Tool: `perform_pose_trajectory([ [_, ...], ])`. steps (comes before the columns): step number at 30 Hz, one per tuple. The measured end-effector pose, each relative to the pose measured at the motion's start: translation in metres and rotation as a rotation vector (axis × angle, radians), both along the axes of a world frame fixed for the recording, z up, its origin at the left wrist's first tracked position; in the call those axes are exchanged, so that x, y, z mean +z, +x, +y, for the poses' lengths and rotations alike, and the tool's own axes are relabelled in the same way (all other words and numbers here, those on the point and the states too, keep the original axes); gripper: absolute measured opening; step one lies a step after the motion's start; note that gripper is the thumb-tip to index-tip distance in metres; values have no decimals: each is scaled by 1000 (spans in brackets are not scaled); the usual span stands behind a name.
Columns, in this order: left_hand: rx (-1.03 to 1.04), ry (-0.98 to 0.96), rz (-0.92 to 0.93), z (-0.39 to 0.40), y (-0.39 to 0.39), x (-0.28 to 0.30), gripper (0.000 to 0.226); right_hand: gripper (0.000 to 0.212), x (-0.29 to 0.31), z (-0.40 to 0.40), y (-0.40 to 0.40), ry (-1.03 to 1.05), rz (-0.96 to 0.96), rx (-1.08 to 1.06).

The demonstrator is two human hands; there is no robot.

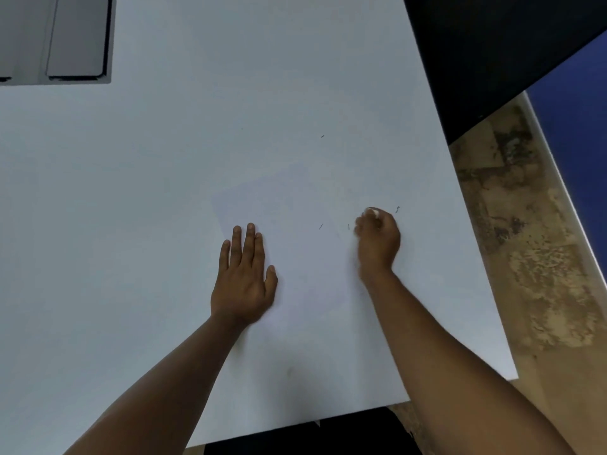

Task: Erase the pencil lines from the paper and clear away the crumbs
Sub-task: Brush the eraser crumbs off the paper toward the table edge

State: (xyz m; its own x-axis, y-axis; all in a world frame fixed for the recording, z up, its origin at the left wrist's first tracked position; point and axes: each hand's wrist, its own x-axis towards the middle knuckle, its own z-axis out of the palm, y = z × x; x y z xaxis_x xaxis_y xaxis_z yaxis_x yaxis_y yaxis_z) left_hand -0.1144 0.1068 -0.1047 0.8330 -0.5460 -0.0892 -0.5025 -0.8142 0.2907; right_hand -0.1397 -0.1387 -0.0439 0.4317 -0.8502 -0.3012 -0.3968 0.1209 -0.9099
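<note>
On the white tabletop [164,192], close to its near right corner, lies the thin white rectangular sheet of paper [295,224], so pale against the surface that I can make out only its far left corner and part of its left edge. It sits turned at an angle, its long axis running, as far as I can judge, from near me away and to the left.

No pencil lines show on the paper that I can tell. What does show are a few short dark eraser crumbs [348,226] scattered over the sheet's right part, with one stray fleck further off towards the far side of the table.

My left hand [244,274] lies flat on the sheet's left edge, fingers straight and together, pinning it down. My right hand [377,238] is at the sheet's right side, fingers curled round a small white eraser [373,211], only a tip of which peeks out past the knuckles; the hand is blurred.

The crumbs lie just left of and beyond my right hand, so that hand is much the nearer one for sweeping them. I judge the erasing to be largely done and the clearing still ahead, probably a brush rightwards off the sheet while the left hand holds it.

Beyond the paper, at the table's far left corner, sit flat grey panels [75,37].
</note>
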Motion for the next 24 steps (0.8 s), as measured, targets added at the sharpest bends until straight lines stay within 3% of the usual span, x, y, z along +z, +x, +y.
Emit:
perform_pose_trajectory([
  [4, -9, 10, 1, 0, 0, -1, 72, 12, 16, 12, 0, 384, -161, 65],
  [9, -18, 28, -13, 1, 1, -2, 73, 9, 9, 57, -3, 724, -46, 307],
  [12, -27, 28, -23, -1, 2, -4, 73, 9, 10, 43, 13, 716, -151, 141],
  [15, -40, 40, -27, 3, 3, -4, 74, 14, 18, 2, 24, 557, -245, -74],
  [19, -72, 29, -56, 9, 7, -1, 72, 7, 30, -39, 2, 449, -161, -56],
  [24, -94, -64, -123, -17, 9, 18, 63, 12, 33, -45, -29, 574, -94, -5],
])
